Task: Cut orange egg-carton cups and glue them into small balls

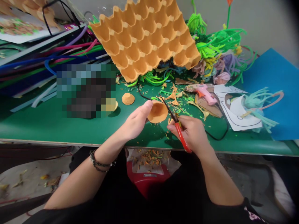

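My left hand (pixel 137 120) pinches a cut-out egg carton cup (pixel 158 112), its hollow side facing me. In my right hand (pixel 192 132) is a pair of scissors (pixel 179 133) with red handles, and the dark blades point up and left beside the cup's right rim. Whether the blades touch the rim, I cannot tell. Another cut cup (pixel 128 98) rests upside down on the green table, left of my hands. A large orange egg carton tray (pixel 149 37) leans at the back, with a piece gone from its lower edge.
A pink glue gun (pixel 206 95) lies on scraps at the right, near a white paper cutout (pixel 245 109) and a blue sheet (pixel 273 93). Pipe cleaners (pixel 219 46) crowd the back. Carton trimmings (pixel 173 96) litter the green table (pixel 58 130). A red bin (pixel 149 177) holding scraps stands below.
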Tool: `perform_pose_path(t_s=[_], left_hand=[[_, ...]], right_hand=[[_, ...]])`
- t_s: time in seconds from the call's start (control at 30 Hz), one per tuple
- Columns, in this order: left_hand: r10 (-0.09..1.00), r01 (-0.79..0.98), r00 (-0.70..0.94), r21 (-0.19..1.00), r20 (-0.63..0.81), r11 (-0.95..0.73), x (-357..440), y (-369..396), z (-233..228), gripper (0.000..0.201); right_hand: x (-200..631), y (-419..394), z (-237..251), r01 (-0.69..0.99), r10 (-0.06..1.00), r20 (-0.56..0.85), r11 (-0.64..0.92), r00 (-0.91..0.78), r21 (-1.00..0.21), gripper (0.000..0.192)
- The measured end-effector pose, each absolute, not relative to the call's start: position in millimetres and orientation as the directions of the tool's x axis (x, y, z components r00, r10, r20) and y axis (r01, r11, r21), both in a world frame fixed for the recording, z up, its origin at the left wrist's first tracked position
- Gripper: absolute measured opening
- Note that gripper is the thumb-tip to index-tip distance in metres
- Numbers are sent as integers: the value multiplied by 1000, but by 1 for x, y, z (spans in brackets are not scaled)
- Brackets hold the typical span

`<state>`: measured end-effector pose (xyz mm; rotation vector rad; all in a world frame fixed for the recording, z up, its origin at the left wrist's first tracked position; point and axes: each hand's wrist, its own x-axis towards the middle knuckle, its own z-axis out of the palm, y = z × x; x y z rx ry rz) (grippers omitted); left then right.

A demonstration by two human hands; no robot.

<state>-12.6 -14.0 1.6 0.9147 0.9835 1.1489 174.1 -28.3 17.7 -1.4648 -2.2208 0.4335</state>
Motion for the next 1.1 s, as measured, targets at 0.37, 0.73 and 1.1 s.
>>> perform_pose_path(t_s=[0.37, 0.73, 1.1], left_hand=[[992, -304, 66, 944, -109, 124, -11, -14, 9, 35], [987, -257, 40, 953, -156, 161, -17, -14, -6, 45], [976, -304, 33, 928, -214, 214, -15, -12, -3, 42]], right_hand=[[169, -27, 22, 809, 912, 81, 396, -403, -435, 71], [168, -29, 23, 815, 903, 97, 420, -418, -399, 76], [169, -30, 24, 777, 924, 67, 355, -377, -520, 70]])
